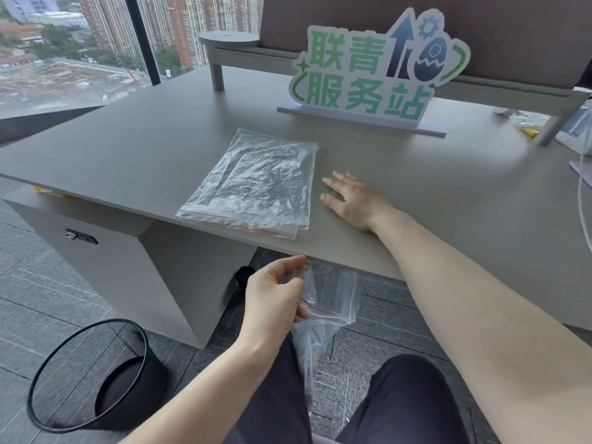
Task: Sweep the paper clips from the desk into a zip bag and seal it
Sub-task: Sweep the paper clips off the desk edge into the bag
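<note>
My left hand point(276, 290) pinches the rim of a clear zip bag point(330, 302) with a red seal line. The bag hangs below the desk's front edge, over my lap. My right hand point(350, 200) lies flat on the grey desk point(448, 193), fingers spread and pointing left. A thin paper clip point(335, 192) shows by its fingers; whether more lie under the palm is hidden. A stack of spare clear zip bags point(256, 184) lies on the desk just left of that hand.
A green and white standing sign point(368, 72) is at the back of the desk. A black mesh waste bin point(93, 376) stands on the floor at lower left, beside a grey cabinet point(105, 254). White cable point(581, 200) and small items sit at the right edge.
</note>
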`<state>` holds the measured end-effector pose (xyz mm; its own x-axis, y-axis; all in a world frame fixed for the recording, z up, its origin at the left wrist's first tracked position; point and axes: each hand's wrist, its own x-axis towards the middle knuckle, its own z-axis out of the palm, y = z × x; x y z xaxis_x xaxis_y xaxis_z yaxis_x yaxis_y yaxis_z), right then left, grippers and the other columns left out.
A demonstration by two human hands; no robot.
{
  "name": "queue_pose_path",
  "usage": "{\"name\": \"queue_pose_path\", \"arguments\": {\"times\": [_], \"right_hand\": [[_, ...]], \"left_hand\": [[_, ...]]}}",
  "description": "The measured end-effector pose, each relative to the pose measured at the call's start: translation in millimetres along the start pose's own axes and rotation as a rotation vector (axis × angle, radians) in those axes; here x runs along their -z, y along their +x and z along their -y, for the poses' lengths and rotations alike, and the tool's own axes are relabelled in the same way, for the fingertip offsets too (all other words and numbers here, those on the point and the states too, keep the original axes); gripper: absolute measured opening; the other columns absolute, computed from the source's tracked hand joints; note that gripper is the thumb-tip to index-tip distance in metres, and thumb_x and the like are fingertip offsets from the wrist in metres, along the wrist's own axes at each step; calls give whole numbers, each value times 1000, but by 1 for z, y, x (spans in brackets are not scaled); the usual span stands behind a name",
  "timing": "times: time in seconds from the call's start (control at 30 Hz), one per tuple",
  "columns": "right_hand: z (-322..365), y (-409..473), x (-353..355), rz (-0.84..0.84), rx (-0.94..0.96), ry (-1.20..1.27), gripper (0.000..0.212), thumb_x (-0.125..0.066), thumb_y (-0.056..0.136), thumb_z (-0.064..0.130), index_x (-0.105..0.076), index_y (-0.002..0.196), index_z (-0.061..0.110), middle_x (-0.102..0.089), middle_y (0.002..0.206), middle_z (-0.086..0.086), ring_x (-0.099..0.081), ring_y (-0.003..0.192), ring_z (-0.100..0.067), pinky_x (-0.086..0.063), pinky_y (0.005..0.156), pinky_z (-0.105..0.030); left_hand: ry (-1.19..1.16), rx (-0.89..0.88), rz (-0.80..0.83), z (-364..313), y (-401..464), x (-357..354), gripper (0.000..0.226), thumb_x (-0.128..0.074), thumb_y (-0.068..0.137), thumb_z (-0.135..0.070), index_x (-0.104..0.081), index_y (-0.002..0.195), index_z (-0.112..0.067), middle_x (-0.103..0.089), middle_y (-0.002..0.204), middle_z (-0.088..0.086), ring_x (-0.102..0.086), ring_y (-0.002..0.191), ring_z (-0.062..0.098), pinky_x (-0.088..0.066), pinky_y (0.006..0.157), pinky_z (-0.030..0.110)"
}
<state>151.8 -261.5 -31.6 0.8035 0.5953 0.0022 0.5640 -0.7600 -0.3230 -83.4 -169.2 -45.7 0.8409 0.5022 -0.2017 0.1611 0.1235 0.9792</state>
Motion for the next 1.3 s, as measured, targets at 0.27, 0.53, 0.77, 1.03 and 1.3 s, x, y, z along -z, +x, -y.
{"name": "queue_pose_path", "arguments": {"times": [0.27,0.53,0.77,1.03,1.3], "right_hand": [[10,-21,-7,-21,55,39,58,-40,99,46,-32,149,20,-21,160,0,-11,149,-16,-8,121,-32],[24,-58,-12,-32,59,68,54,-38,100,43,-33,149,19,-22,160,-1,-12,149,-16,-8,120,-31],[36,-89,-16,-38,49,103,52,-37,101,38,-35,148,16,-23,160,-3,-12,148,-16,-9,120,-31],[42,-113,-19,-64,51,133,47,-33,101,25,-38,147,17,-26,159,-2,-14,148,-13,-10,120,-27],[51,-134,-18,-77,63,172,50,-36,96,14,-41,146,15,-28,158,-3,-17,147,-14,-9,119,-25]], "left_hand": [[4,0,7,0,-2,1,47,-46,82,10,-70,99,-25,-75,102,-8,-56,36,11,-42,38,22],[-11,-4,0,6,-3,-1,47,-46,82,10,-70,96,-28,-76,101,-11,-56,39,13,-48,57,41],[-22,-5,17,8,-7,-10,47,-45,82,11,-69,107,-21,-73,109,-6,-55,39,13,-44,48,31],[-22,2,23,9,-11,-19,49,-43,82,13,-68,116,-11,-73,112,-3,-57,39,13,-43,41,26],[-28,-3,3,7,-12,-19,51,-42,80,14,-69,116,-11,-74,110,2,-56,38,12,-43,39,23]]}}
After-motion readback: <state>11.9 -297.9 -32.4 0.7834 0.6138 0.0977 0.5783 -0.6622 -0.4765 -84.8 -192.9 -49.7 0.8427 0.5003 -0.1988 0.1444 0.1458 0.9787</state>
